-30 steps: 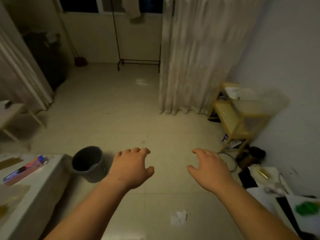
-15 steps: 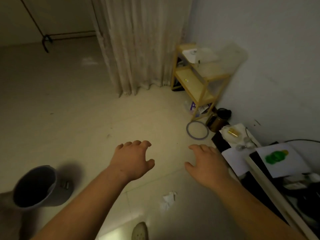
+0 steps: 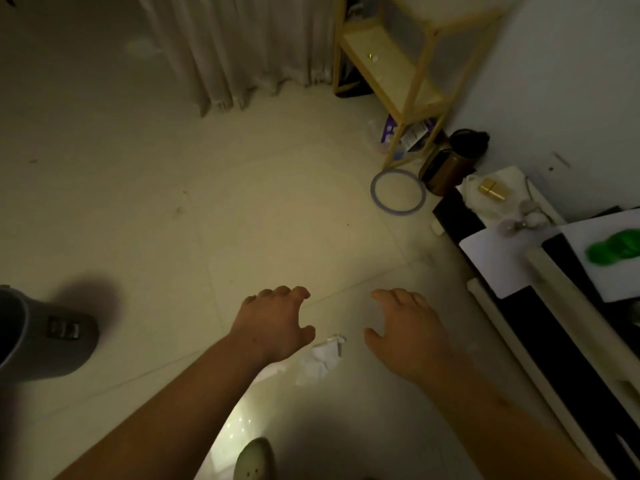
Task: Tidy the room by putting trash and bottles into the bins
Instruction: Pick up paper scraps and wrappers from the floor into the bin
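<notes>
Hands reached forward over a pale tiled floor in a dim room. Both the left hand (image 3: 273, 323) and the right hand (image 3: 408, 330) were empty, fingers loosely spread and curled, holding nothing. Crumpled white paper (image 3: 320, 358) lay on the floor between and below them, likely why the arms were stretched out, poised to gather it. A grey bin (image 3: 38, 341) stood well apart at the left edge; its inside looked dark, and its contents could not be told.

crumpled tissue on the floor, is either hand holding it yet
No, the crumpled tissue lies on the floor between the open left hand and right hand.
</notes>
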`<state>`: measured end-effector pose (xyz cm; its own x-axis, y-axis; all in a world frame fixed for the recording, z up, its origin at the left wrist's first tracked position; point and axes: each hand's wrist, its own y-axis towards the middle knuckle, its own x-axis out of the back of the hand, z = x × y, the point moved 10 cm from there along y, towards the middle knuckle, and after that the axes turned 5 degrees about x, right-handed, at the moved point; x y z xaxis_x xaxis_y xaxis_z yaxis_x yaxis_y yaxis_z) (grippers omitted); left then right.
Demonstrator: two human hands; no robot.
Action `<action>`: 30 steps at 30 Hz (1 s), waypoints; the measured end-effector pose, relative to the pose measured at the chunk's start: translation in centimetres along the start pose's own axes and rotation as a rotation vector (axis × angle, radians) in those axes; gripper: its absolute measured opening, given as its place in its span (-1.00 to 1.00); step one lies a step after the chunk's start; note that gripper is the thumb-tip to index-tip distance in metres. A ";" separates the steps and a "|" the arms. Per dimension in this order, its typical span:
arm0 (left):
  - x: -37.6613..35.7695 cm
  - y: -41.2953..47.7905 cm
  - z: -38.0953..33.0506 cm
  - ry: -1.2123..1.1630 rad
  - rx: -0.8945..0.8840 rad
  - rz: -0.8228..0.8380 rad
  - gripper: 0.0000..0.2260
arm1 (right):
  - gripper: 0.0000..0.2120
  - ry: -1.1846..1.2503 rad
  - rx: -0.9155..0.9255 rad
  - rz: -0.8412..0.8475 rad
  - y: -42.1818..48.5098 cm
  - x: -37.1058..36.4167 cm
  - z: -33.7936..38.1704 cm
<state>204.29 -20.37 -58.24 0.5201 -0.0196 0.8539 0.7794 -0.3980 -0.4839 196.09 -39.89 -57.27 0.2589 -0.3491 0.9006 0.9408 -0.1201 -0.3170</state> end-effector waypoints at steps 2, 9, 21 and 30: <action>-6.1 3.4 0.5 -0.018 0.003 0.039 -0.38 | -0.38 -0.015 0.001 0.000 1.9 -5.1 -2.3; -29.4 12.9 2.9 -0.098 0.031 0.194 -0.32 | -0.38 -0.032 -0.011 0.034 7.9 -24.7 -9.7; -51.6 24.7 3.2 -0.074 -0.024 0.108 -0.28 | -0.40 -0.043 0.057 -0.031 15.1 -42.9 -17.9; -51.2 25.6 5.0 -0.229 -0.074 0.088 -0.46 | -0.41 -0.017 0.071 -0.019 15.1 -45.1 -17.7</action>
<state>199.35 -24.93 -115.26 0.6565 0.1476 0.7397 0.7047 -0.4699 -0.5316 194.78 -42.46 -107.94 0.2443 -0.3319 0.9111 0.9584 -0.0603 -0.2789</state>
